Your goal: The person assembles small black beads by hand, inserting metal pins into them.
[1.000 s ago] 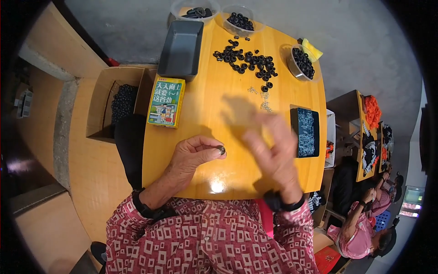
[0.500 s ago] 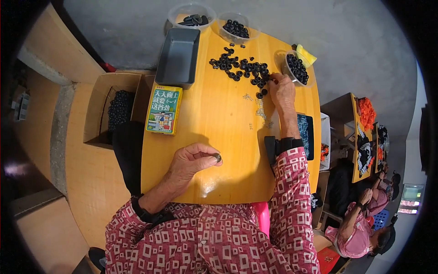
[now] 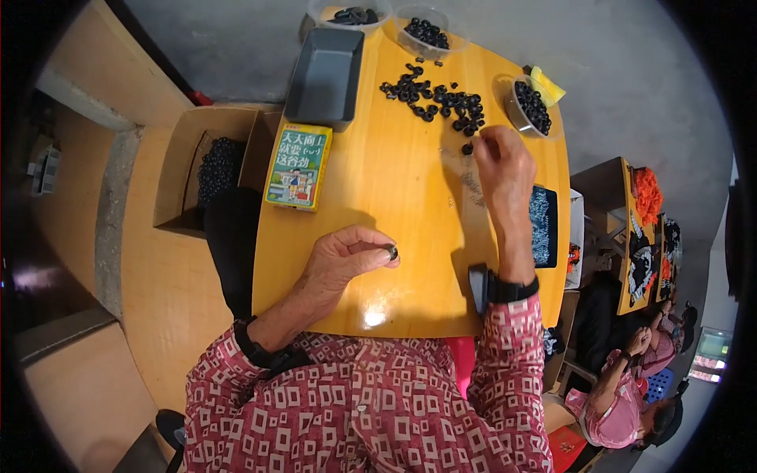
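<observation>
My left hand [image 3: 344,258] is closed in a pinch over the near part of the table, holding a small dark round part [image 3: 393,252] between thumb and fingertips. Farther out on the right, my right hand [image 3: 505,164] hovers with its fingers curled together; whatever they hold, if anything, is hidden. Just left of its fingertips lies a single black ring-shaped part [image 3: 467,148]. Beyond it spreads a loose pile of black ring-shaped parts [image 3: 430,102]. Small clear pieces [image 3: 471,188] are scattered on the table beside my right wrist.
On the yellow table [image 3: 378,197] stand a grey tray [image 3: 322,79], a green-yellow box [image 3: 300,167] and clear bowls of black parts [image 3: 426,33] [image 3: 531,106]. A dark tray of small pieces [image 3: 542,227] lies right of my forearm. A cardboard box [image 3: 183,150] stands left; people sit at right.
My right hand has drawn back from the edge of the black pile toward me. The left hand keeps its pinch on the small part. The whole view has shifted slightly.
</observation>
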{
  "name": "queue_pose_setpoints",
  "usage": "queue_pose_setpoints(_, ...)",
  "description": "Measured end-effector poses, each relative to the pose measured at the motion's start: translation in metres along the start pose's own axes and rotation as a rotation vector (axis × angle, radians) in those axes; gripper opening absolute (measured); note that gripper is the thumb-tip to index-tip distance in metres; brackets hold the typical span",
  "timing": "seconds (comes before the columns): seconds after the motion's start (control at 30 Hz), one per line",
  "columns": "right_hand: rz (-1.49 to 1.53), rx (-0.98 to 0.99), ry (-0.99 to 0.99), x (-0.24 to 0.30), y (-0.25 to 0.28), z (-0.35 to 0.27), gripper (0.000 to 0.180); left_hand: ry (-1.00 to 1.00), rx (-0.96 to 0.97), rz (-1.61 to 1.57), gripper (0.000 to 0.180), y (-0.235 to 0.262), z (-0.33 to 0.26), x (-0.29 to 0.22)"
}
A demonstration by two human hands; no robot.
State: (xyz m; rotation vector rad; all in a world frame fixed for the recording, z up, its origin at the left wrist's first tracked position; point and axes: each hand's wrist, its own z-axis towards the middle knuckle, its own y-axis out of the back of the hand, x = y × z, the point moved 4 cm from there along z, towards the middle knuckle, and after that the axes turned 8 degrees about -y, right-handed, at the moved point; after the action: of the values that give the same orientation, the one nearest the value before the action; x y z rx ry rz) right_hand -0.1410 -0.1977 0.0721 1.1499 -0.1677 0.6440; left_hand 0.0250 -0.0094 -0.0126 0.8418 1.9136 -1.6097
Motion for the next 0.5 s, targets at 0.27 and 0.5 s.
queue_pose_setpoints(0.27, 0.108, 0.268, 0.189, 0.019, 0.003, -0.107, 0.014, -0.042, -0.009, -0.041, 0.018, -0.002, 0.003, 0.000)
queue_pose_setpoints(0.5, 0.155, 0.304, 0.129, 0.012, 0.009, -0.110, 0.021, -0.041, -0.022, -0.030, 0.019, 0.001, 0.001, 0.001)
